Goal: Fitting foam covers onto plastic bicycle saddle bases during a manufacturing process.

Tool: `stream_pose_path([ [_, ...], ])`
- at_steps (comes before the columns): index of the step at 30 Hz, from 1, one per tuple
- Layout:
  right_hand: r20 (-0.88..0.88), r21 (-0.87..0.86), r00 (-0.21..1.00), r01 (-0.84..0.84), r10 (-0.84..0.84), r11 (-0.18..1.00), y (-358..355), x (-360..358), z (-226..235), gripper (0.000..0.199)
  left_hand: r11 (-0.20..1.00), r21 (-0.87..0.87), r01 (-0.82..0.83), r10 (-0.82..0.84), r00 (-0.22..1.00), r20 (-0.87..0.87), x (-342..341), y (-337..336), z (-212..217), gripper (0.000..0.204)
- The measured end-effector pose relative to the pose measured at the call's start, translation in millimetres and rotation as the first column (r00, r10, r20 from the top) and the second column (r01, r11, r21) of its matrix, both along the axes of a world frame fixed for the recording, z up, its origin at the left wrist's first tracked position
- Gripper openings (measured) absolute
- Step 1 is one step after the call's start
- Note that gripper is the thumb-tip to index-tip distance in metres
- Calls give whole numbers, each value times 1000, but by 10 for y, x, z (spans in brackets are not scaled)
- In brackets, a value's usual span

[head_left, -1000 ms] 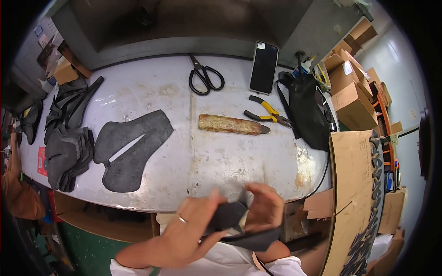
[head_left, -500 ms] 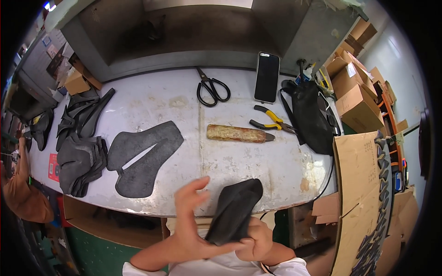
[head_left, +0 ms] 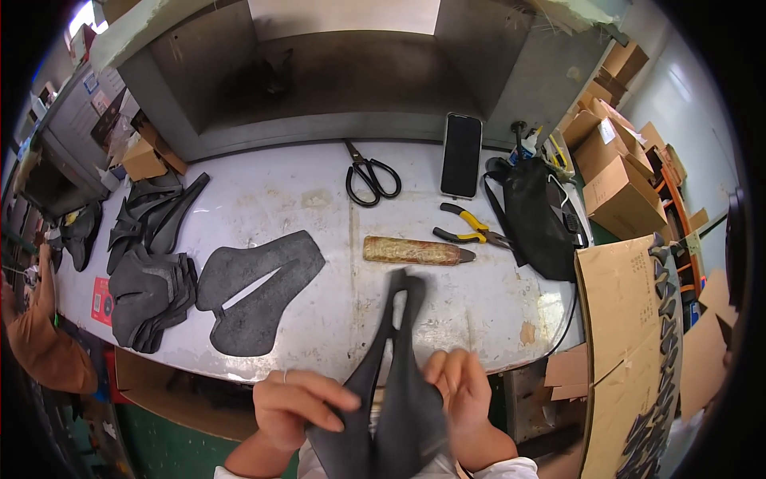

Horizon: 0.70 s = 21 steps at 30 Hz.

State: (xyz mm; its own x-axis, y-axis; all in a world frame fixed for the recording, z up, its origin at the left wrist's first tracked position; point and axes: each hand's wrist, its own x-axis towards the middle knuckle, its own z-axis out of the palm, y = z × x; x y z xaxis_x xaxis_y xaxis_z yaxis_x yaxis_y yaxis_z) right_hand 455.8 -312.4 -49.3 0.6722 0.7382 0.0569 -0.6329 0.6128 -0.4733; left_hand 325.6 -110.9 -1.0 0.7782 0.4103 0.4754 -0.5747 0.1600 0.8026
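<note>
Head view, my left hand [head_left: 302, 405] clamped on a blurred black piece [head_left: 405, 403], lower end cut off, my right hand [head_left: 464, 389] alongside, grip unclear, stained worktop [head_left: 499, 315], cardboard boxes [head_left: 626, 195].

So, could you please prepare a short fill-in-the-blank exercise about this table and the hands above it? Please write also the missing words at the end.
1. The pliers have black and ____ handles.
2. For the person, the phone lies to the ____ of the scissors.
3. The dark screen of the phone faces ____.
4. The left hand holds the split dark piece on its ____ side.

Missing words: yellow; right; up; left.
</note>
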Motion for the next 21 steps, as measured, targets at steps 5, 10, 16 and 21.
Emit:
stream_pose_path([
  [5, -134, -20, 868, -484, 477, 875, 15, 218, 97, 42, 950, -305, -70, -86, 879, -470, -13, -139, 309, 34],
  [10, -6, -261, 997, -77, 78, 962, -224, -19, -94, 30, 979, -107, 173, -203, 803, -561, -107, -4, 70, 43],
  [16, 441, -585, 734, -201, 517, 785, -59, 21, 312, 15, 851, -81, 519, -424, 586, -691, 65, 10, 405, 79],
  [21, 52, -295, 972, -203, 227, 934, -134, 24, 326, 38, 902, -48, 430, -376, 724, -579, 117, -146, 334, 76],
])
